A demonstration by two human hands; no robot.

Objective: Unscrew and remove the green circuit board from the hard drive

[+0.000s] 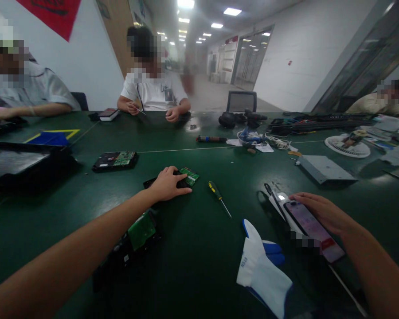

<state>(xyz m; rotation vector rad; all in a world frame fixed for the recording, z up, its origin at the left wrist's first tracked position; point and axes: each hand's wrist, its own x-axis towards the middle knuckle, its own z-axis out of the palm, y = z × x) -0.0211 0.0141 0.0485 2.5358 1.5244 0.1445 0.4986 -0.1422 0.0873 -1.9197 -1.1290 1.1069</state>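
Note:
My left hand (169,184) rests palm down, fingers spread, on a black drive (149,181) with a green circuit board (190,176) at its right side. Below my left forearm lies another black device with a green board (142,230). At the right, my right hand (322,210) lies along the edge of a phone (314,230) with a lit screen; its fingertips are at the phone's top end, and whether they grip it is unclear. A green and yellow screwdriver (215,190) lies between the hands, and a white and blue glove (262,270) is nearer to me.
Another drive (115,161) lies at the left, beyond it a black tray (23,161). A metal case (324,169), a white round grille (346,146) and cables (251,137) lie at the right and back. Across the green table sits a person (154,91) holding a thin tool.

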